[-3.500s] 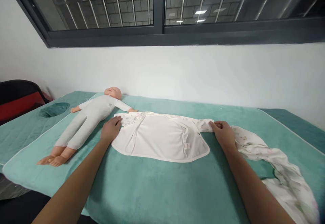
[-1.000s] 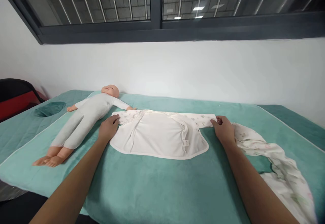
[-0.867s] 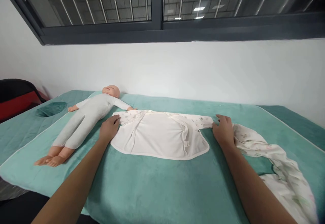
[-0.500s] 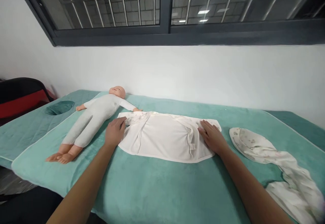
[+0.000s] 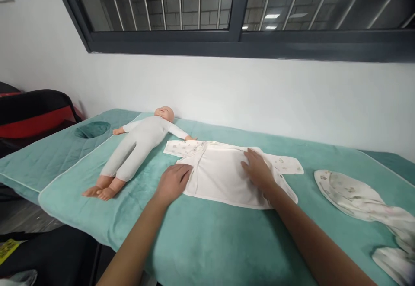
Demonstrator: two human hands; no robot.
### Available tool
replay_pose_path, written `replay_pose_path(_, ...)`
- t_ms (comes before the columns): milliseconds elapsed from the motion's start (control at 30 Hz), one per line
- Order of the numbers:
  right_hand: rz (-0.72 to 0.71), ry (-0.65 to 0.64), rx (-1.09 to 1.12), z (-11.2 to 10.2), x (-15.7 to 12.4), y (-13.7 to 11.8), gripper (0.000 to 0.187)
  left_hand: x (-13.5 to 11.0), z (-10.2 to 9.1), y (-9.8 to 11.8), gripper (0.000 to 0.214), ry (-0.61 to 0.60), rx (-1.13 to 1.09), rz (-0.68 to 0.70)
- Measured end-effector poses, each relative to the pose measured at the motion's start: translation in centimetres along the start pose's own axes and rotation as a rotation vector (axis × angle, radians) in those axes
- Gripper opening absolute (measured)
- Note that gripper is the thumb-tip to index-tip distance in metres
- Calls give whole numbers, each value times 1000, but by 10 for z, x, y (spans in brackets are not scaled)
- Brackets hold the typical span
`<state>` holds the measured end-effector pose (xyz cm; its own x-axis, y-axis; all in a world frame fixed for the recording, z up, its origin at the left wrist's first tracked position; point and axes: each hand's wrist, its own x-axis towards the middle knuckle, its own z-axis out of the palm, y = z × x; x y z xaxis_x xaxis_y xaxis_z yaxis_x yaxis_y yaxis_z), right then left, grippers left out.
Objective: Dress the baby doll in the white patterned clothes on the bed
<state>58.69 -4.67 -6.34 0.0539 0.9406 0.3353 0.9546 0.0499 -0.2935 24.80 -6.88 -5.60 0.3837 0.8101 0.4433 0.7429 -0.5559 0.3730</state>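
Observation:
A white baby shirt [image 5: 223, 178] with small prints on its sleeves lies spread on the green bed cover [image 5: 207, 242], both sleeves out to the sides. My left hand [image 5: 174, 182] rests open on the shirt's left edge, fingers lying over the cloth. Over the right part of the shirt's front, my right hand [image 5: 258, 171] is open with its fingers stretched out and palm down; it seems to touch the fabric. A baby doll [image 5: 139, 143] in a pale bodysuit lies on its back to the left, one hand close to the left sleeve.
A crumpled printed white garment [image 5: 359, 197] lies at the right. On the left the bed has a face hole [image 5: 92, 129], with a red and black seat [image 5: 35, 117] beyond. A white wall [image 5: 259, 95] with a barred window stands behind. A dark bag-like item [image 5: 58, 255] is at lower left.
My right hand has moved inward from the shirt's right side onto its front. The right sleeve and flap now show spread out. My left hand has shifted slightly lower along the edge; the view has turned left.

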Motion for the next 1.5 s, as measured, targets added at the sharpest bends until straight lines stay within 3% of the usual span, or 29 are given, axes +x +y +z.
replay_pose_path(200, -6, -9, 11, -11, -3, 4, 39, 5, -1, -8, 28, 30, -120, -103)
replay_pose_path(400, -144, 49, -72, -27, -43, 5, 42, 4, -1, -10, 27, 17, -189, -130)
replay_pose_path(633, -281, -11, -99, -58, -121, 25, 54, -2, -7, 3, 25, 1, -69, 47)
replay_pose_path(733, -350, -26, -132, -71, -141, 41, 40, -10, -7, 20, 24, -30, -76, 164)
replay_pose_path(833, -434, -32, -179, -78, -144, 52, 27, -20, -5, 36, 30, -104, -113, 269)
replay_pose_path(933, -501, -63, -205, -81, -139, 55, 28, -28, -1, 46, 30, -168, -101, 333)
replay_pose_path(1033, -545, -46, -197, -81, -139, 57, 31, -31, 3, 47, 13, -151, -71, 327)
replay_pose_path(1233, -529, -47, -175, -85, -150, 67, 37, -32, 4, 49, 15, -150, -71, 330)
replay_pose_path(1500, -503, -99, -137, -88, -151, 64, 31, -32, 1, 54, 23, -164, 21, 263)
